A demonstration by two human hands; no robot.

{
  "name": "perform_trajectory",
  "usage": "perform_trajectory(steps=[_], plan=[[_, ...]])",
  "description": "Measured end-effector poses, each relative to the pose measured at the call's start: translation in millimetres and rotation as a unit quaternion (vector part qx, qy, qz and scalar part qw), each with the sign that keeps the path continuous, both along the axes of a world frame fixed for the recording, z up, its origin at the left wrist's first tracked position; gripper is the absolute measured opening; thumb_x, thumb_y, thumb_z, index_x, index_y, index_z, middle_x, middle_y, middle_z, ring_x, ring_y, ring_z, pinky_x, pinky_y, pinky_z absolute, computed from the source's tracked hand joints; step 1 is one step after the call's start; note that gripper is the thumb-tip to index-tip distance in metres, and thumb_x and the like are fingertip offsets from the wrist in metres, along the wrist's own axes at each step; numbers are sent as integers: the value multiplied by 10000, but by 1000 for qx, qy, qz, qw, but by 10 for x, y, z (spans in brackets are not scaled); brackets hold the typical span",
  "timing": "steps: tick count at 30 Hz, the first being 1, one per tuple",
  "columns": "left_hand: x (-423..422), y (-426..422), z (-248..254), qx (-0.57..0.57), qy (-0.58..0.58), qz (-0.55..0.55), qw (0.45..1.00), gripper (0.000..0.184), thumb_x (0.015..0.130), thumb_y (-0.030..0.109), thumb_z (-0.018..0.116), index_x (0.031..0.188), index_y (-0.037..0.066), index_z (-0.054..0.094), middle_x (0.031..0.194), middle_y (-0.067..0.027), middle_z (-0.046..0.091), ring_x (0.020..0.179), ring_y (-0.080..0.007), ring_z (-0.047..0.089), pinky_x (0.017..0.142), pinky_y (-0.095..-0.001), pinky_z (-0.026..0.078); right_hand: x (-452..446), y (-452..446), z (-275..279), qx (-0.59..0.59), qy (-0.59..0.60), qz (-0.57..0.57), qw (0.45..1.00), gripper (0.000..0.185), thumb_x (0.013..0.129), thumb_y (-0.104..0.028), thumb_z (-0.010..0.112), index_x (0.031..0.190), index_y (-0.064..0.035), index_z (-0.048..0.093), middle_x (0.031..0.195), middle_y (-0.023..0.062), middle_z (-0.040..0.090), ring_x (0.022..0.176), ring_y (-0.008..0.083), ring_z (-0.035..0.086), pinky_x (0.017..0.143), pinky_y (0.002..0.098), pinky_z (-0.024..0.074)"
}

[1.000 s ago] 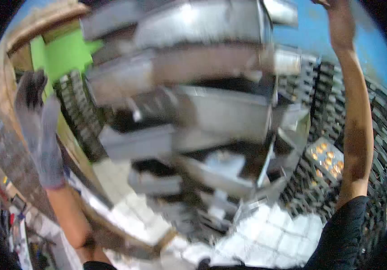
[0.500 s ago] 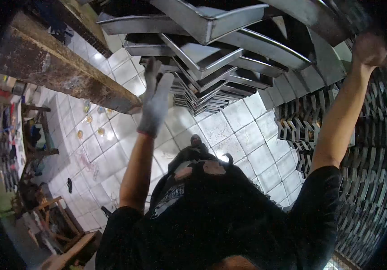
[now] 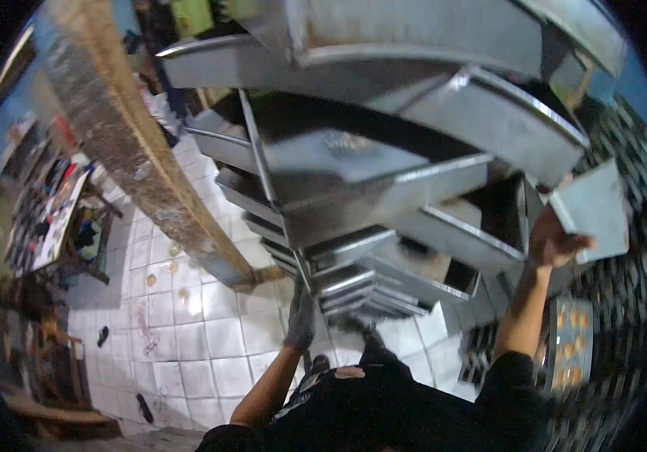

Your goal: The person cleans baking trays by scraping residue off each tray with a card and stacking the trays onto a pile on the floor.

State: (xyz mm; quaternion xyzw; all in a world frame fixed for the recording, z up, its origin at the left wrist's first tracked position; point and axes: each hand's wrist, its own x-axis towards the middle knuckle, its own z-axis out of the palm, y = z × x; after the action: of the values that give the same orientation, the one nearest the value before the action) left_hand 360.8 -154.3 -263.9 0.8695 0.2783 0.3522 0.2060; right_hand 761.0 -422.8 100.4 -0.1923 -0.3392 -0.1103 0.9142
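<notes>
A tall stack of grey metal trays (image 3: pixel 384 181), laid crosswise over each other, rises in front of me. My left hand (image 3: pixel 301 324), in a grey glove, is low at the near edge of the stack; its fingers are blurred and partly lost against the trays. On the right, my bare right hand (image 3: pixel 553 239) is closed on a pale flat rectangular piece (image 3: pixel 593 212), with the thumb on its lower edge. Motion blur hides the exact kind of that piece. Below the right hand lies a tray with small golden baked pieces (image 3: pixel 573 343).
A thick, worn post (image 3: pixel 135 143) slants down left of the stack. Further left is a cluttered table (image 3: pixel 60 218). Many stacked dark metal trays (image 3: pixel 625 301) line the right side. Sandals (image 3: pixel 144 408) and small round bits lie on the white tiled floor (image 3: pixel 210 354).
The view has tilted up, so the tray stack looks larger. My left hand has gone from open beside the stack to low at its edge. The pale piece now shows in my right hand.
</notes>
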Motion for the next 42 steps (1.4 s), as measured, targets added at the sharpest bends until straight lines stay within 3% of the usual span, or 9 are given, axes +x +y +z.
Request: perform_trajectory(steps=[4, 8, 13, 17, 21, 24, 30, 32, 42], plan=[[250, -277, 543, -330, -109, 42, 937, 502, 1111, 274, 344, 1517, -14, 407, 1429, -246, 516, 1304, -351, 508, 1122, -390, 392, 1106, -137, -631, 34, -20, 618, 785, 961, 941, -607, 643, 1589, -40, 216, 1589, 201, 327, 1407, 362, 365, 1170, 596, 315], [716, -332, -28, -250, -540, -160, 787, 589, 1101, 373, 340, 1571, 18, 332, 1464, -219, 492, 1290, -354, 517, 1111, -396, 401, 1067, 252, -611, -66, -262, -3, 963, 905, 935, -703, 555, 1563, -89, 337, 1524, 138, 413, 1399, 327, 404, 1210, 540, 256], [608, -510, 166, -283, -294, 97, 908, 575, 1022, 287, 536, 1490, -20, 402, 1494, -195, 467, 1386, -308, 432, 1185, -389, 313, 1508, 471, -348, -59, -171, -203, 962, 836, 955, -651, 545, 1534, -73, 373, 1504, 153, 440, 1382, 334, 426, 1197, 525, 274], [480, -584, 609, -274, -483, -98, 826, 339, 953, 195, 584, 1229, 2, 626, 1272, -235, 600, 1206, -407, 531, 1103, -483, 394, 1737, 572, -325, -65, -146, -295, 942, 783, 971, -610, 538, 1511, -60, 401, 1488, 165, 461, 1368, 339, 444, 1188, 513, 289], [290, -537, 231, -198, -7, 35, 980, 359, 983, 58, 521, 1332, -8, 573, 1238, -165, 628, 1150, -300, 560, 1050, -436, 442, 1905, 648, -269, -83, -150, -352, 920, 730, 987, -568, 530, 1487, -47, 430, 1472, 178, 482, 1354, 344, 462, 1178, 501, 303], [604, -484, 117, -510, -455, 74, 726, 375, 924, 9, 552, 1297, -5, 595, 1220, -137, 637, 1085, -252, 584, 964, -398, 496, 2024, 722, -249, -93, -156, -380, 907, 691, 999, -537, 524, 1470, -37, 451, 1460, 187, 498, 1344, 347, 476, 1171, 492, 314], [808, -178, -23, -481, -469, 99, 734, 420, 853, -53, 491, 1254, -9, 608, 1142, -123, 681, 1026, -245, 614, 908, -353, 514, 2209, 960, -191, -139, -175, -419, 880, 616, 1023, -475, 512, 1435, -17, 494, 1436, 205, 530, 1324, 355, 503, 1156, 475, 336], [822, -71, 235, -352, -177, 212, 894, 431, 853, -32, 470, 1265, -26, 598, 1147, -160, 687, 1047, -252, 621, 929, -350, 506, 2228, 1065, -166, -161, -185, -429, 869, 592, 1031, -454, 509, 1423, -11, 508, 1428, 211, 540, 1317, 357, 512, 1151, 469, 344], [1411, 2028, -328, -209, -52, 142, 966, 412, 1013, 254, 433, 1283, 13, 630, 1165, -162, 695, 1022, -304, 670, 837, -434, 551, 1966, 2287, 189, -367, -267, -418, 787, 483, 1071, -350, 489, 1365, 22, 579, 1388, 242, 593, 1283, 370, 557, 1127, 439, 380]])
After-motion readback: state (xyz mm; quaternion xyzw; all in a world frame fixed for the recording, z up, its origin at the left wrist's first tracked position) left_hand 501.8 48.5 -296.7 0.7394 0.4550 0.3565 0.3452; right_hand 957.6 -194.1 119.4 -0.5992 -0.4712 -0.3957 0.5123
